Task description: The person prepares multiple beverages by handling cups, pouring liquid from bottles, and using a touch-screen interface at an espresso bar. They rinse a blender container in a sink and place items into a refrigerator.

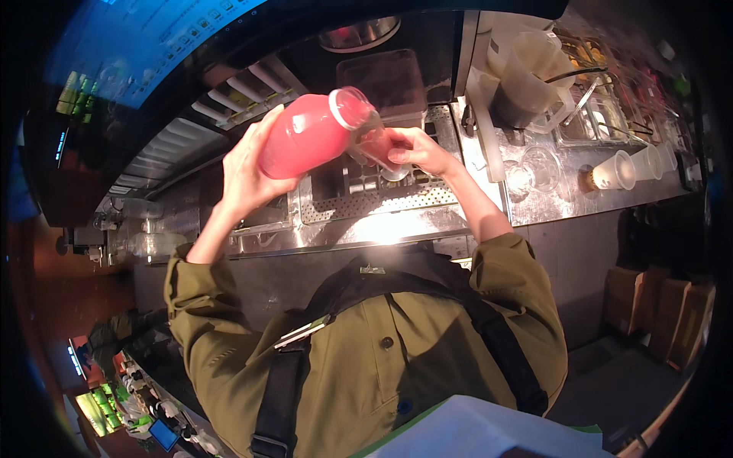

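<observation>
My left hand (247, 163) grips a rounded bottle-like vessel (306, 134) from its base end. The vessel is full of pink colour, has a white ring at its neck, and is tilted with its mouth to the right. In my right hand (418, 151) is a clear cup (371, 140), slanted, its mouth close against the vessel's neck. Some pink shows inside the cup. Whether liquid is flowing between them cannot be made out. Both are above a metal drip tray (395, 200) with a perforated surface.
Beyond my hands stands a clear plastic bin (381, 80). To the right are a pitcher of dark liquid (518, 97), clear cups (538, 169), several pale cups (615, 172) on their sides, and topping containers (590, 123). A screen (166, 43) overhangs the upper left.
</observation>
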A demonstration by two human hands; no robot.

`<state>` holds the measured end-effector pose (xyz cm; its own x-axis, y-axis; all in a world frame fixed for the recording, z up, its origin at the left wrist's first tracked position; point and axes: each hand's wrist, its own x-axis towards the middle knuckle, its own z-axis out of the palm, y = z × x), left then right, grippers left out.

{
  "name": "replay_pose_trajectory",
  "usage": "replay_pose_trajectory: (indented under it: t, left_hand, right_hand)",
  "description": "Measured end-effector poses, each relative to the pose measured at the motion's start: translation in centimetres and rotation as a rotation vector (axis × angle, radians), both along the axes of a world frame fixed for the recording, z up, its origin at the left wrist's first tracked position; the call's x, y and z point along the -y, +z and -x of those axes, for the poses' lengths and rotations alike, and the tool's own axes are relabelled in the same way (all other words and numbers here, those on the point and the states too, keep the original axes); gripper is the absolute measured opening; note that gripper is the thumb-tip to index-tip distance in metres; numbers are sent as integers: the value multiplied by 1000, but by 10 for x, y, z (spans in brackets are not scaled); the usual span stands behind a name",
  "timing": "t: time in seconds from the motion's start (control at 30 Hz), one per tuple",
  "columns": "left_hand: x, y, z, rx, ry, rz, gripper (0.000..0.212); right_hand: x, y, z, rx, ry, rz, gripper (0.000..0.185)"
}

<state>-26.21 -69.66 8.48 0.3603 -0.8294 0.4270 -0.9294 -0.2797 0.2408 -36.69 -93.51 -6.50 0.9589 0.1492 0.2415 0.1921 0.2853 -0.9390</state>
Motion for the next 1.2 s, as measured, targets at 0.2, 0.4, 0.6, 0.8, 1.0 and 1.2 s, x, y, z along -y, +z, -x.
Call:
replay_pose_trajectory:
  t: [0.2,0.4,0.6,0.8,1.0,1.2]
  left_hand:
    - [-16,-57,-1,-491,150,344,93]
    - [-30,-113,12,-786,120,503,97]
    - [-36,-143,29,-895,86,541,96]
    - [-52,-141,23,-849,142,472,94]
    - [-55,-120,4,-675,250,286,90]
    - [-45,-91,-25,-377,251,106,92]
  right_hand:
    - [41,25,25,-47,-218,153,41]
    - [93,85,3,-69,-385,1139,46]
    - [67,105,-49,-77,-205,2046,26]
    - [44,93,-61,449,-203,2359,21]
    - [33,99,-47,-216,-365,1715,23]
    - [70,69,-8,-387,-474,1459,41]
